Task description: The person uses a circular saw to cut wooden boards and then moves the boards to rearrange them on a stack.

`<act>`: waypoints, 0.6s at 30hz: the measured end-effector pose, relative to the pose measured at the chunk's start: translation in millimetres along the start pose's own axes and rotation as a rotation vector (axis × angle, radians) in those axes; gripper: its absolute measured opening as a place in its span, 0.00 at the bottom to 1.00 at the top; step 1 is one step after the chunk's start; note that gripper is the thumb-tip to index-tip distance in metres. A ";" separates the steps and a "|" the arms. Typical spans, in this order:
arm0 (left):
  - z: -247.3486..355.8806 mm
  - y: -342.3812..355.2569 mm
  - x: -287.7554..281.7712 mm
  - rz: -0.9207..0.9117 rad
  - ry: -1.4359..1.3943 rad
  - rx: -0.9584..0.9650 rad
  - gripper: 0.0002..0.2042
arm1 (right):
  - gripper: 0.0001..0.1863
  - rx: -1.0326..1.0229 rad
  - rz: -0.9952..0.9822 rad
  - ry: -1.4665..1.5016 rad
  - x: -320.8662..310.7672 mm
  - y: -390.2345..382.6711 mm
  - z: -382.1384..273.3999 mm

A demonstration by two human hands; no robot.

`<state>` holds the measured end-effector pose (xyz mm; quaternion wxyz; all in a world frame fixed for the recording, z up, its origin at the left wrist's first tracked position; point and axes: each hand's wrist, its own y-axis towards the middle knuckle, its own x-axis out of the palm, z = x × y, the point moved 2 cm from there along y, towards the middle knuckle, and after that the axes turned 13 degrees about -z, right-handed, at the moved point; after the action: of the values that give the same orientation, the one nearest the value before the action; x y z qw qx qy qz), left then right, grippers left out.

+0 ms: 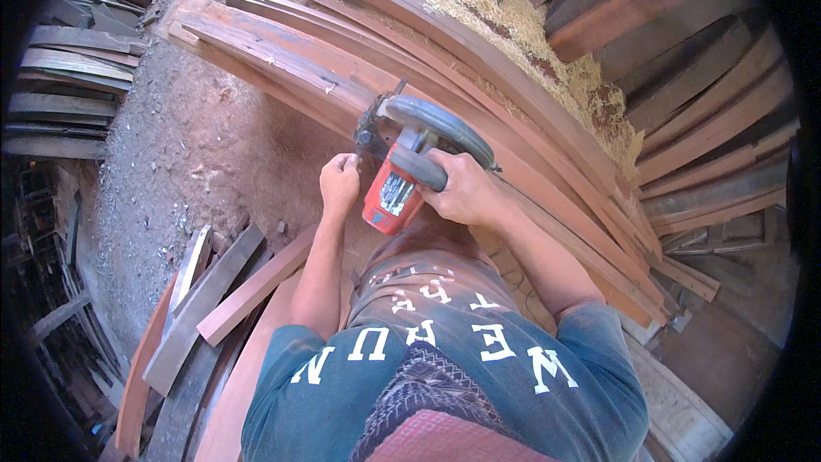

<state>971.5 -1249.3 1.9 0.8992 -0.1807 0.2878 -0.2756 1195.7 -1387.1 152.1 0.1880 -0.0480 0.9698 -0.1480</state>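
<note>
A circular saw [393,197] with a red motor housing and a grey, rounded blade guard [440,124] rests over long reddish-brown boards in front of my body. My right hand [466,188] is wrapped round its dark handle. My left hand [340,180] is closed, with thumb and fingertips together, beside the black fittings [366,137] at the saw's left end. What those fingers hold, if anything, is hidden. From the saw a long plank [274,60] runs off to the far left. The blade itself is out of sight.
More long boards [513,85] lie just beyond the saw, with pale wood shavings [534,38] behind them. Dark planks [710,94] are stacked at the right. Cut pieces [209,291] lie at the near left, and another stack [64,90] stands across the dusty ground [180,162].
</note>
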 end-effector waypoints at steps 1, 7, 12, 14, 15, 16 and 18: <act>-0.5 1.5 -0.4 0.005 -0.012 0.005 0.14 | 0.15 -0.006 -0.001 -0.007 0.3 1.7 -1.8; -2.2 5.6 -8.6 0.000 -0.017 -0.010 0.13 | 0.16 -0.015 0.010 0.015 3.0 9.0 -7.6; 5.2 8.8 -20.2 0.004 -0.015 0.006 0.13 | 0.17 -0.003 0.003 0.003 5.6 19.8 -13.3; 2.3 11.4 -25.0 0.008 -0.018 0.028 0.13 | 0.17 -0.006 0.003 -0.003 6.9 23.7 -15.7; 0.9 12.5 -26.6 0.008 -0.018 0.029 0.13 | 0.17 -0.007 0.005 -0.003 6.8 25.5 -18.3; -0.3 13.7 -28.1 0.008 -0.018 0.030 0.13 | 0.17 -0.008 0.006 -0.002 6.9 27.2 -19.9; -1.8 16.5 -30.8 0.003 -0.020 0.028 0.13 | 0.17 -0.016 0.006 -0.002 8.5 30.5 -19.2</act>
<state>955.8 -1218.2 5.5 0.9049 -0.1704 0.2753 -0.2763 1179.5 -1354.2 156.9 0.1892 -0.0466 0.9708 -0.1397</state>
